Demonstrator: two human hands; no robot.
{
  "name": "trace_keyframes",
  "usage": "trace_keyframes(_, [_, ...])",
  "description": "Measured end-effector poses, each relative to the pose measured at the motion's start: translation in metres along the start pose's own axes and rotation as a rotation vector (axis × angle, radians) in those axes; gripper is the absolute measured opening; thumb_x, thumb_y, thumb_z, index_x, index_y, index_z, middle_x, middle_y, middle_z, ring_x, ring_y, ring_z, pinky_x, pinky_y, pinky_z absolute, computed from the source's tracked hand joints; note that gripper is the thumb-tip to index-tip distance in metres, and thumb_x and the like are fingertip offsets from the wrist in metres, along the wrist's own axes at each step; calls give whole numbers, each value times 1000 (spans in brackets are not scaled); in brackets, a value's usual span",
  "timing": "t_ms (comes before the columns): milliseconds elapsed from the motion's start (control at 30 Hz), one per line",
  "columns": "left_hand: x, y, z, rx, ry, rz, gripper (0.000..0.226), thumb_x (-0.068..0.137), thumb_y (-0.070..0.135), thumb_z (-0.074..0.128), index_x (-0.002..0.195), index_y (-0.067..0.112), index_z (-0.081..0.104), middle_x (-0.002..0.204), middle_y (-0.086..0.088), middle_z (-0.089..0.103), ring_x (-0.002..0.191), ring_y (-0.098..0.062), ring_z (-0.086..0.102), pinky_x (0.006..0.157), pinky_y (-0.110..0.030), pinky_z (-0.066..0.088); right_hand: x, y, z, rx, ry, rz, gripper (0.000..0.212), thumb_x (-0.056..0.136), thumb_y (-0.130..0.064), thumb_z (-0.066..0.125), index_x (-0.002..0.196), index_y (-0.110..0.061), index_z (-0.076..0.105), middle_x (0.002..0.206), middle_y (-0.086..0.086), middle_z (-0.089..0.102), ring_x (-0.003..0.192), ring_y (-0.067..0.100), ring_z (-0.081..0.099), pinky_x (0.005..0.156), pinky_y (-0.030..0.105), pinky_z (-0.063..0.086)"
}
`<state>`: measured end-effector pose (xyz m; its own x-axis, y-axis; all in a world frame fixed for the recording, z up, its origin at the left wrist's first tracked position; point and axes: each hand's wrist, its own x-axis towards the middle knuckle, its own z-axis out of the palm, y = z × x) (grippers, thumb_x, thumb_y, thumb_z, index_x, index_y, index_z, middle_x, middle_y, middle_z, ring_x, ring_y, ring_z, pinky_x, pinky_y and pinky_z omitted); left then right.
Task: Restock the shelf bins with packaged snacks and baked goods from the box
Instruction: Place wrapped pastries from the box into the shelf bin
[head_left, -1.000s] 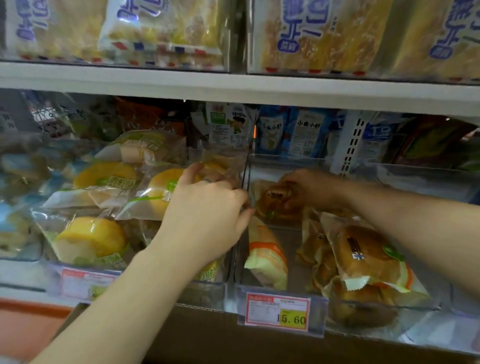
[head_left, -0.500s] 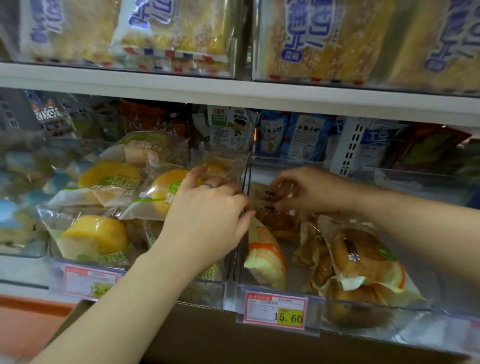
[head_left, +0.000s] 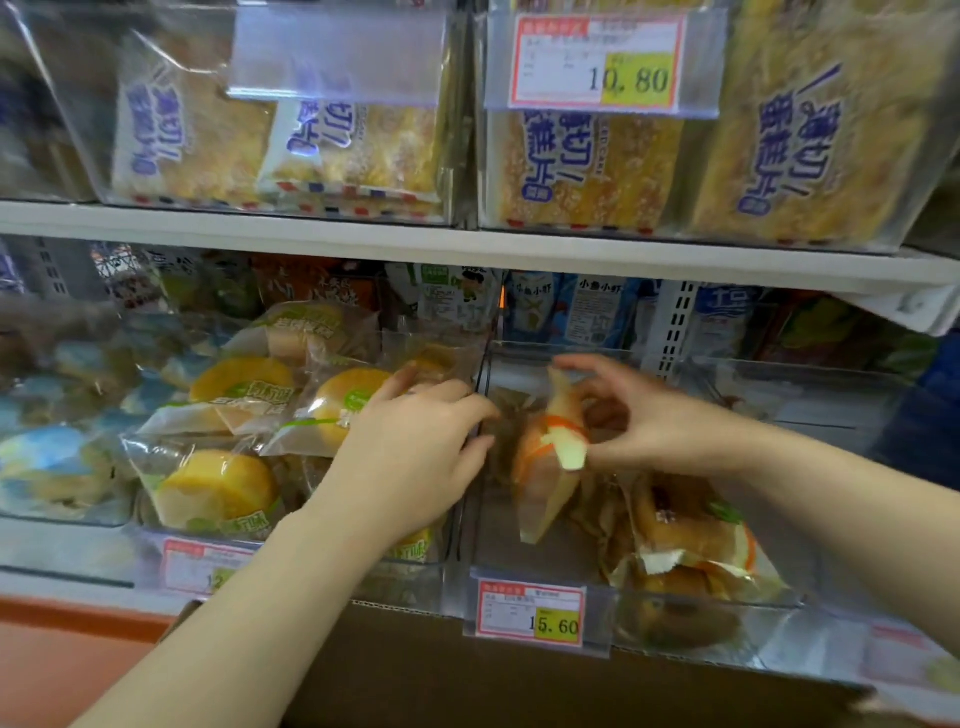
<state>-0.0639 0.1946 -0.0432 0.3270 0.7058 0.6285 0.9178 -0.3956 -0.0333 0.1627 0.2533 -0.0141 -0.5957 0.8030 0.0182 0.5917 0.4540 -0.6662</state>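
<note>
My right hand (head_left: 654, 415) pinches a clear-wrapped bun package with orange stripes (head_left: 545, 467) and holds it upright in the left part of the clear shelf bin (head_left: 519, 566). More brown buns in wrappers (head_left: 691, 530) lie in the right part of that bin. My left hand (head_left: 415, 447) sits at the clear divider wall (head_left: 480, 374) between this bin and the one to its left, its fingers curled over the wall's edge. The brown cardboard box (head_left: 467, 680) is below the shelf's front; its inside is hidden.
The left bin holds several yellow cakes in wrappers (head_left: 218, 488). A price tag reading 15.60 (head_left: 530, 613) hangs on the bun bin. Snack bags (head_left: 571, 312) stand behind the bins. The shelf above (head_left: 467, 244) carries sliced cake packs (head_left: 587, 166) and a 10.80 tag (head_left: 597, 62).
My right hand left the brown bun at the back of the bin and took hold of the orange-striped package, lifting it. My left hand stayed at the divider. The view tilted upward.
</note>
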Motion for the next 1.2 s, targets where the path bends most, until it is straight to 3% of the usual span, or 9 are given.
trace_keyframes(133, [-2, 15, -15, -383, -69, -91, 43, 91, 33, 59, 133, 31, 52, 122, 17, 54, 109, 4, 48, 91, -15, 41, -40, 0, -8, 253, 131, -105, 88, 67, -37, 85, 132, -55, 30, 124, -15, 60, 104, 8, 65, 88, 27, 53])
trace_keyframes(267, [2, 28, -18, -731, -365, -189, 75, 84, 44, 64, 147, 42, 23, 143, 22, 35, 129, 5, 37, 107, -26, 40, -67, -7, -6, 325, 143, -202, 97, 58, -44, 86, 137, -48, 31, 125, -15, 59, 110, 15, 63, 85, 25, 53])
trace_keyframes(367, [8, 33, -20, -900, -532, -197, 85, 77, 43, 73, 145, 46, 22, 141, 25, 37, 128, 4, 41, 108, -27, 40, -74, -10, -6, 345, 152, -232, 94, 59, -44, 85, 136, -51, 33, 128, -16, 56, 118, 15, 58, 89, 29, 53])
trace_keyframes(567, [16, 40, -17, -965, -257, -227, 71, 71, 29, 83, 124, 46, 40, 123, 20, 53, 111, 6, 52, 94, -16, 46, -73, -12, -7, 491, 174, -228, 91, 58, -41, 86, 135, -40, 38, 131, -17, 56, 120, 12, 57, 88, 27, 53])
trace_keyframes(633, [15, 37, -15, -840, -167, -232, 72, 70, 33, 83, 128, 42, 41, 122, 19, 51, 111, 4, 51, 96, -20, 46, -75, -13, -10, 526, 157, -197, 87, 60, -29, 84, 134, -37, 40, 129, -15, 58, 118, 13, 59, 87, 27, 54])
trace_keyframes(700, [13, 36, -16, -484, -128, -155, 76, 69, 41, 78, 134, 39, 38, 121, 18, 45, 113, -2, 44, 98, -26, 43, -75, -18, -14, 495, 139, -148, 81, 65, -25, 80, 134, -37, 40, 124, -12, 62, 112, 10, 62, 86, 25, 54])
trace_keyframes(833, [15, 39, -12, 83, -45, 73, 81, 56, 45, 80, 130, 26, 52, 116, -2, 57, 110, -27, 55, 99, -50, 41, -59, -34, -18, 23, 208, -40, 79, 67, -51, 78, 134, -46, 38, 122, -18, 59, 110, 0, 58, 96, 26, 47])
trace_keyframes(967, [19, 37, -7, 184, 5, 158, 82, 49, 35, 87, 125, 19, 60, 112, -9, 62, 111, -34, 57, 102, -60, 37, -29, -42, -11, -347, 226, -56, 64, 72, -46, 76, 130, -32, 52, 115, -17, 57, 106, 2, 55, 86, 14, 43])
trace_keyframes(1200, [5, 21, -6, 168, 4, 136, 56, 69, 35, 77, 121, 20, 62, 116, -7, 64, 107, -31, 61, 102, -60, 37, 2, -7, -20, -380, 77, 92, 59, 80, -41, 72, 131, -30, 46, 126, -11, 49, 111, 7, 46, 88, 23, 35])
